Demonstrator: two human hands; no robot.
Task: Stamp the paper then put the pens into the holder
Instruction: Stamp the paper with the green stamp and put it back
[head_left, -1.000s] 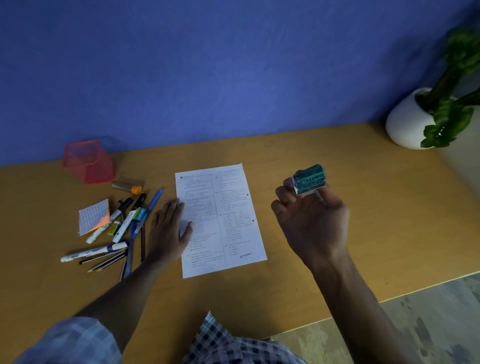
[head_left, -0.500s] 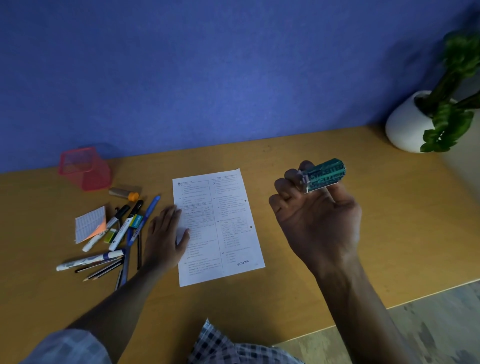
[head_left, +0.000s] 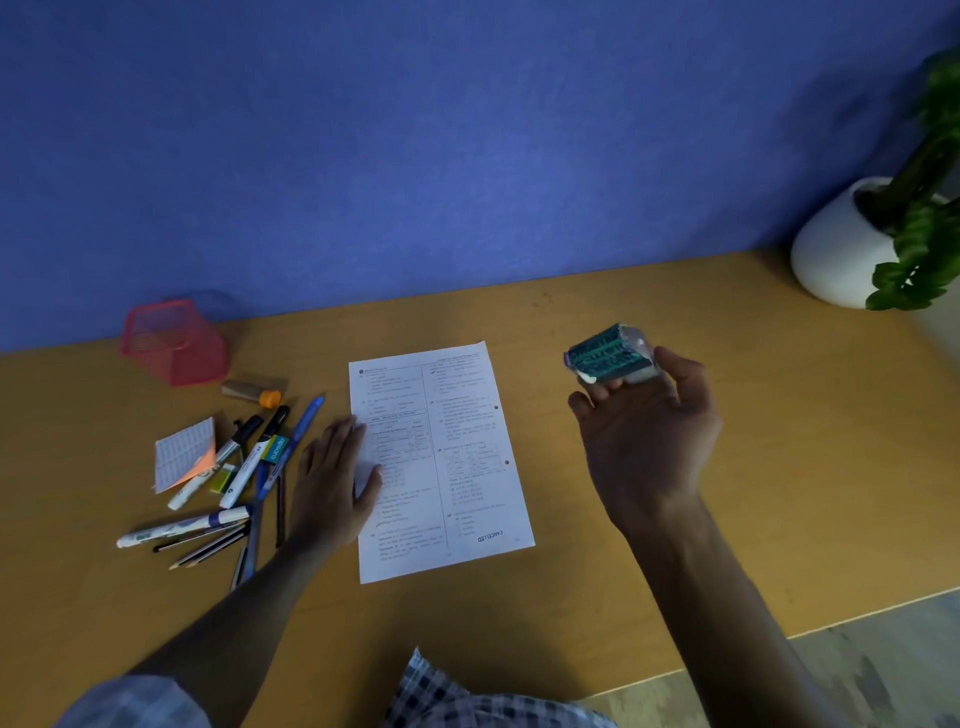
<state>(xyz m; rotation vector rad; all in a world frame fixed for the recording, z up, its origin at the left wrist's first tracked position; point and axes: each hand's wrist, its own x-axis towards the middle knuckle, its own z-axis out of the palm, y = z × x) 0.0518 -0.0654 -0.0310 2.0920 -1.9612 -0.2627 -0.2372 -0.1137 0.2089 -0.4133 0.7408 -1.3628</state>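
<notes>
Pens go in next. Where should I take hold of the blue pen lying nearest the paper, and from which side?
Judging by its pose, grip the long blue pen on its bare upper barrel, near the far tip, coming from above. That end juts clear toward the wall, while its lower length crosses the pile of other pens and pencils beside the flat left hand.

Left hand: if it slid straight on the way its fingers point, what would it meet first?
The left hand lies flat on the printed paper, fingers toward the wall. Ahead looks free: paper, then bare desk.
</notes>
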